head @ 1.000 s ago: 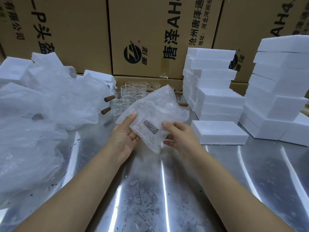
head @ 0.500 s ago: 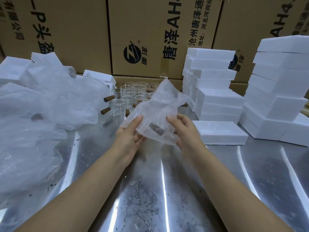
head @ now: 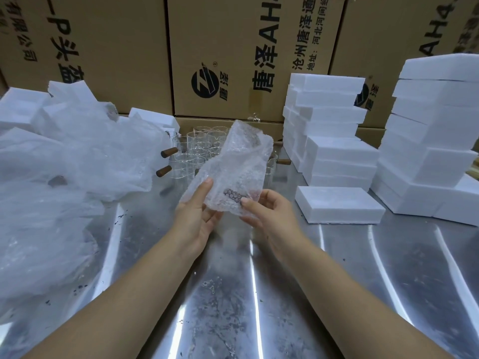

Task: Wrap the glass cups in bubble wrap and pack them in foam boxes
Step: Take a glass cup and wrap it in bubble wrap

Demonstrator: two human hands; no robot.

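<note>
Bubble wrap (head: 241,161) has swung upright, fingers (head: 201,189) seemingly pinching its bottom.

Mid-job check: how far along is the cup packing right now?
Done: nothing provably; the stacked foam boxes show no contents. In hand: the left hand and right hand pinch a bubble wrap bundle, a brown patch showing through, so one cup seems nearly wrapped. Left: a cluster of bare glass cups behind it, and the single foam box to fill.
</note>
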